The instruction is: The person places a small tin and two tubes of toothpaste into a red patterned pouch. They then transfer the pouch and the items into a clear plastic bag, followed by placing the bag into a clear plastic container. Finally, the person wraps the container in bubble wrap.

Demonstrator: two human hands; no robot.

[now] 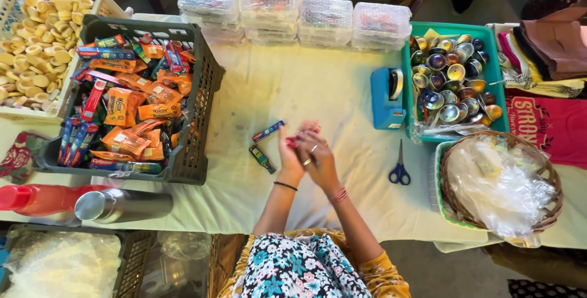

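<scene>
My left hand and my right hand are pressed together over the white tablecloth, fingers closed around something small and red that I cannot make out. The right hand wears rings, the left wrist a thin black band. Just left of the hands lie a small blue and red box and a small dark green box on the cloth.
A dark crate of orange packets and boxes stands at left, a cream basket of round pieces beyond it. Clear lidded boxes line the back. A blue tape dispenser, teal tray of shiny cups, scissors, wicker basket and steel flask surround.
</scene>
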